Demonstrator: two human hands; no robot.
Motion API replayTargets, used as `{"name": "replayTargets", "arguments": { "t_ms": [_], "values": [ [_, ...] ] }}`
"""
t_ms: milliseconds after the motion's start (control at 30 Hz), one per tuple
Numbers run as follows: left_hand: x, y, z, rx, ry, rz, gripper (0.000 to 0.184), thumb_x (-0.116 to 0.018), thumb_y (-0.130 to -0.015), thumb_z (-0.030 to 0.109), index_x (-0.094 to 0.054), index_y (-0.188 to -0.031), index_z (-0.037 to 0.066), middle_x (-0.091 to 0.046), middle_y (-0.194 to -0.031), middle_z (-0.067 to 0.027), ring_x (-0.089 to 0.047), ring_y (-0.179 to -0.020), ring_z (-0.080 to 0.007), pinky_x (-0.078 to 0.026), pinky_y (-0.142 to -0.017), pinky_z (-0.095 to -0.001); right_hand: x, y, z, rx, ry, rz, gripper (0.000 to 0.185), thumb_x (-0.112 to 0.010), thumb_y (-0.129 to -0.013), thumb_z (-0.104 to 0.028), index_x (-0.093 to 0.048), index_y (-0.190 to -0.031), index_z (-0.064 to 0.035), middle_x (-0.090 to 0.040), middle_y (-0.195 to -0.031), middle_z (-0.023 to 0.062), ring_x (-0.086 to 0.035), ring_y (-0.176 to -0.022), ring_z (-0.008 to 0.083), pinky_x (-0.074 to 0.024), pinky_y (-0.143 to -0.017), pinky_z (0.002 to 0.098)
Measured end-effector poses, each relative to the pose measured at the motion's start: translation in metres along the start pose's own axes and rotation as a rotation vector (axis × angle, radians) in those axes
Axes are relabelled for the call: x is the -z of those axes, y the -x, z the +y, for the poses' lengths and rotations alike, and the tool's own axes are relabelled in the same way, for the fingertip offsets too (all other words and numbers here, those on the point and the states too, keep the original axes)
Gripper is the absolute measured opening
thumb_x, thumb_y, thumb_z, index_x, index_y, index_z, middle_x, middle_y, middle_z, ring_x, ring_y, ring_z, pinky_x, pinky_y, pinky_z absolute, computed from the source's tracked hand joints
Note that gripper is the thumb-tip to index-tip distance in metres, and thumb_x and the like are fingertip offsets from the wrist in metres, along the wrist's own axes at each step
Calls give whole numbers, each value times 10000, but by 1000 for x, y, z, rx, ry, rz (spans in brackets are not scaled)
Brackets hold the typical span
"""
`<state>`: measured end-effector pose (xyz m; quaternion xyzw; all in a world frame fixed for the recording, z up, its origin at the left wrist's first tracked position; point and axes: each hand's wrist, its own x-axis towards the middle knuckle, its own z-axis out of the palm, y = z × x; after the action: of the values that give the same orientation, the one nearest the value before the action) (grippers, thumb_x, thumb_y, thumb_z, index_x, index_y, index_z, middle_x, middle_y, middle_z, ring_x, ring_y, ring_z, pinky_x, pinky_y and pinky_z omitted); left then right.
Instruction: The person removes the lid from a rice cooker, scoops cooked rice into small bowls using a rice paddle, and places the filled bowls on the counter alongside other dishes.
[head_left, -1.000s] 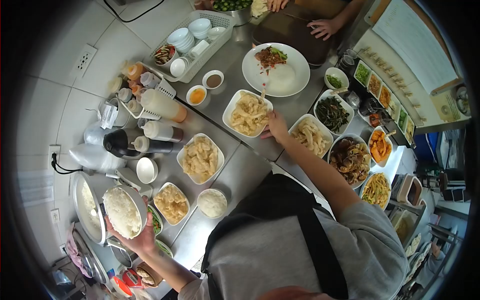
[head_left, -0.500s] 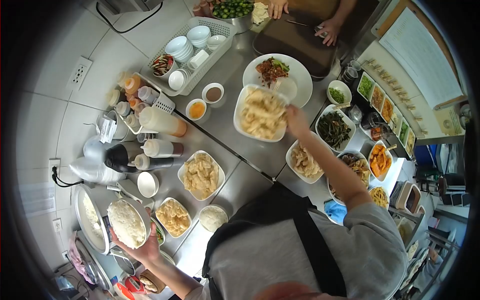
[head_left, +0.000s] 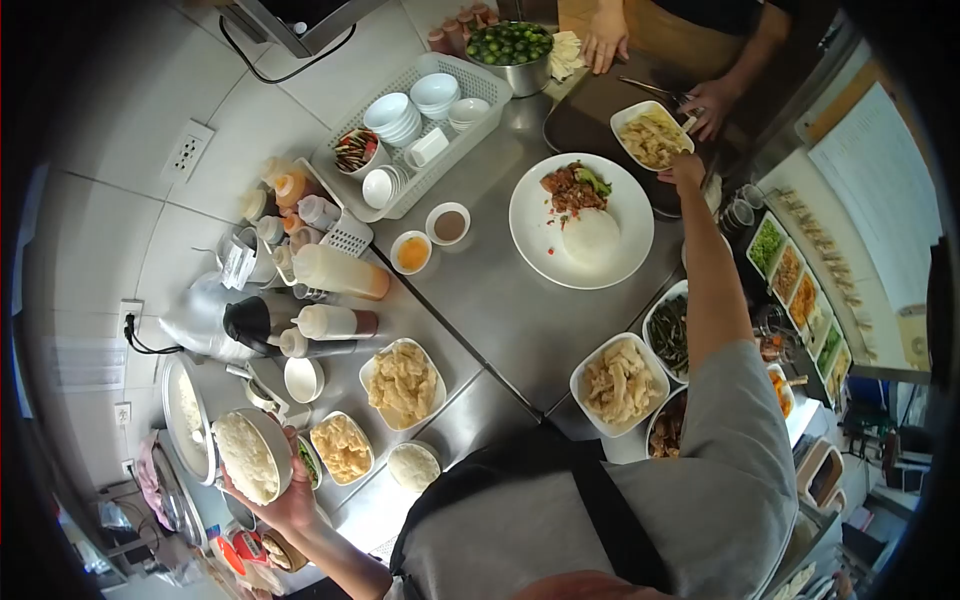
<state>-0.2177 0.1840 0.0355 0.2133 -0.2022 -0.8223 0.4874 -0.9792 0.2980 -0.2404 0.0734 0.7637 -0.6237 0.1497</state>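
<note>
My left hand [head_left: 290,503] is wrapped round a bowl of white rice [head_left: 247,458], tilted beside the open rice pot [head_left: 190,424]. At the far side, my right hand [head_left: 684,172] grips the near edge of a square white bowl of pale, battered-looking pieces [head_left: 652,138], over the brown tray. Below it on the steel counter rests a large white plate [head_left: 545,255] with a rice mound, chopped brown meat and greens. Similar filled bowls stand near me, one at the left [head_left: 404,384] and one at the right [head_left: 619,384].
A co-worker's hands [head_left: 606,38] are across the counter at the brown tray [head_left: 590,110]. Sauce bottles [head_left: 340,272], a basket of white dishes [head_left: 410,140] and two sauce cups line the left. Bowls of vegetables and topping containers [head_left: 785,270] stand at the right.
My right hand has carried the square bowl from over the plate's near edge to the far right, beside the co-worker's hand. The plate is now uncovered. My left hand still holds the rice bowl.
</note>
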Motion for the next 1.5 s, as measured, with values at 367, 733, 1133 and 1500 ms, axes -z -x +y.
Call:
{"name": "replayTargets", "arguments": {
  "t_ms": [367,733,1133,1500],
  "values": [
    [8,0,-1,37,-86,-5,743,-607,-856,399,-286,-1456,101,-278,-1453,-224,-288,-1327,-446,-509,-879,-632,56,153,4,755,875,-725,332,-473,-879,-117,-651,-1160,-123,-649,-1143,157,-604,-1085,302,-447,-950,409],
    [35,-19,-63,139,-425,119,756,-523,-847,561,-380,-1408,75,-448,-1395,-159,-476,-1233,-357,-459,-950,-570,76,399,-15,541,1014,-1200,406,-658,-784,-468,-717,-730,-71,-641,-642,111,-623,-633,311,-455,-582,391],
    [85,-140,-289,926,-966,-283,504,-417,-937,438,-525,-1223,36,-599,-1222,-100,-577,-1139,-222,-451,-978,-357,373,555,153,-342,1112,-193,583,-748,-778,-424,-610,-1206,-52,-677,-993,196,-673,-852,339,-542,-695,416],
    [83,-214,-294,577,-1535,-753,579,-461,-922,432,-548,-1233,-49,-641,-1108,-139,-588,-1024,-199,-443,-925,-332,369,566,130,-303,-70,-101,180,-548,-765,-42,-551,-944,-55,-548,-1009,12,-514,-981,127,-414,-850,262]
  ]
}}
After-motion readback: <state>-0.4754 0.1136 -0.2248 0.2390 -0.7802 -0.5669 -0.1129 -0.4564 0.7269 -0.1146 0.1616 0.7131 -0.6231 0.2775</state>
